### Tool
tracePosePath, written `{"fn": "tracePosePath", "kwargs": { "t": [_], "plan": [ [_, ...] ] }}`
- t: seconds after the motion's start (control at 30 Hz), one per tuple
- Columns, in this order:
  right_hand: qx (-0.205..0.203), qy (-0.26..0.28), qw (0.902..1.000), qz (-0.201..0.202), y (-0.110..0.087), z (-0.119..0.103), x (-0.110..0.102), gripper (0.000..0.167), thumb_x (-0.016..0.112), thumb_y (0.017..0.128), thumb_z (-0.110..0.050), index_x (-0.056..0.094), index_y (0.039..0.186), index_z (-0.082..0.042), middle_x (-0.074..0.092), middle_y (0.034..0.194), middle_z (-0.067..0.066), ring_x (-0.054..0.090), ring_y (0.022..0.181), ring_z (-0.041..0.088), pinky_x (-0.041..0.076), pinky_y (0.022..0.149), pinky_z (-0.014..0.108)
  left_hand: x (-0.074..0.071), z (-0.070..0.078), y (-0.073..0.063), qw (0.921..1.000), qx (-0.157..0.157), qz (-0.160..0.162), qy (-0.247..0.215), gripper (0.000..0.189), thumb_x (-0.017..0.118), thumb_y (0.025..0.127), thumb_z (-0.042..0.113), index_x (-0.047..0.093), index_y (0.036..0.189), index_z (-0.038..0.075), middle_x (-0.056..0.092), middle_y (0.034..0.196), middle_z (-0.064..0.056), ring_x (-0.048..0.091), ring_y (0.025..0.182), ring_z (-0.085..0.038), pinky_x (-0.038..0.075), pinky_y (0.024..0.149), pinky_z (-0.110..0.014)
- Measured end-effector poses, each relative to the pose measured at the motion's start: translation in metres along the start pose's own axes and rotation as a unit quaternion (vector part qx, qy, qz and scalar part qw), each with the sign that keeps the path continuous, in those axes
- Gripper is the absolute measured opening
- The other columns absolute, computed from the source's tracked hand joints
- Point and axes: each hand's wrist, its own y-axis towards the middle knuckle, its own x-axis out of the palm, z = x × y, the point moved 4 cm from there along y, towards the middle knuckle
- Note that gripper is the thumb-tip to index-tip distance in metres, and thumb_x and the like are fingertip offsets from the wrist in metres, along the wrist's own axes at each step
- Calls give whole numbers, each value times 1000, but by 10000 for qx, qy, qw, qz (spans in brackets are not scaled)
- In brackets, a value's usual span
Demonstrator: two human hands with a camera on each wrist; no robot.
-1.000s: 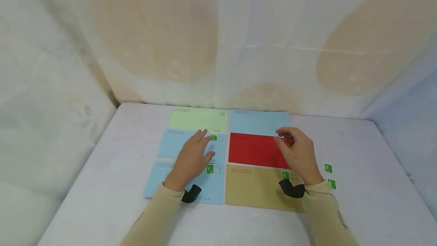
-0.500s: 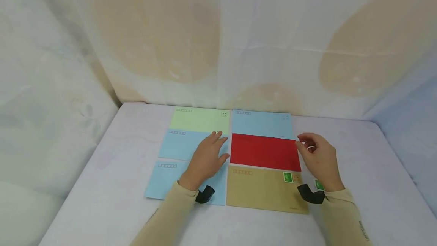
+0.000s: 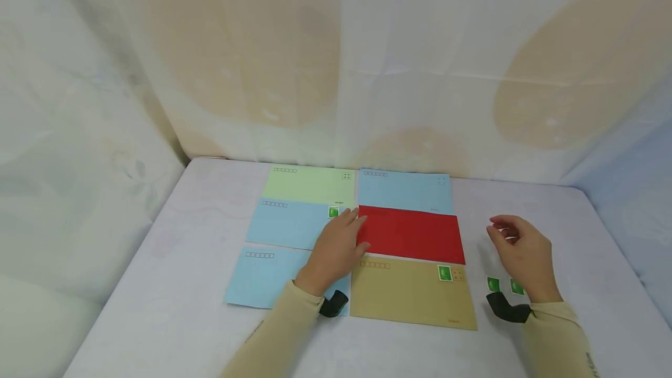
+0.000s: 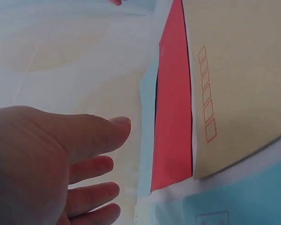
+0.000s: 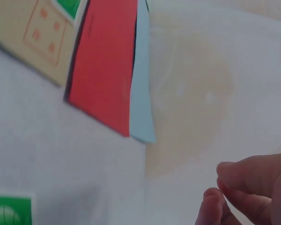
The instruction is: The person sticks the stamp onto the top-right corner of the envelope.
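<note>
My left hand [image 3: 336, 252], fingers spread and nearly straight, holds nothing. In the head view it overlaps the blue envelopes at left, with fingertips at the left edge of the red envelope [image 3: 412, 235]. In the left wrist view the thumb [image 4: 98, 136] is apart from the other fingers. My right hand [image 3: 525, 255] is over the table to the right of the red envelope. Its fingers are loosely bent, thumb near the fingertips, and nothing shows between them. Two green stamps [image 3: 493, 284] show on the table by its wrist.
Envelopes lie in two columns: a light green one [image 3: 310, 184] above two blue ones at left, and a blue one [image 3: 404, 191], the red one and a tan one [image 3: 409, 302] at right. Green stamps sit on the middle-left blue and the tan [image 3: 445, 273]. A cloth curtain [image 3: 409, 63] hangs behind.
The right hand has moved right, from over the red envelope to the bare table beside it. My left hand has shifted right to the red envelope's left edge, uncovering the middle-left stamp.
</note>
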Motion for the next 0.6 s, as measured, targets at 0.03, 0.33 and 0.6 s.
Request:
{"fn": "tracePosePath", "kwargs": {
  "t": [0.03, 0.33, 0.6],
  "plan": [
    [81, -52, 9999, -34, 0, 3, -1, 25, 65, 97, -15, 67, 114, 3, 68, 102, 21, 60, 86, 29, 39, 65, 7, 1, 1, 0, 10000, 6, -12, -4, 57, 73, 93, 26, 55, 143, 4, 49, 151, -14, 44, 140, -33, 40, 113, -43],
    [583, -271, 9974, -312, -4, 27, -7, 31, 59, 100, -19, 63, 121, 4, 65, 109, 26, 60, 94, 37, 40, 64, 16, 13, 9, 4, 9996, 52, -82, 259, 56, 72, 94, 27, 56, 143, 5, 49, 151, -13, 44, 141, -31, 39, 114, -41],
    [855, -428, 9937, -592, -7, 43, -11, 35, 58, 101, -21, 61, 123, 6, 63, 110, 29, 59, 94, 40, 44, 64, 29, 22, 13, 10, 9989, 0, -264, 400, 56, 70, 95, 30, 55, 144, 7, 47, 153, -12, 42, 143, -29, 37, 115, -40]
  ]
}}
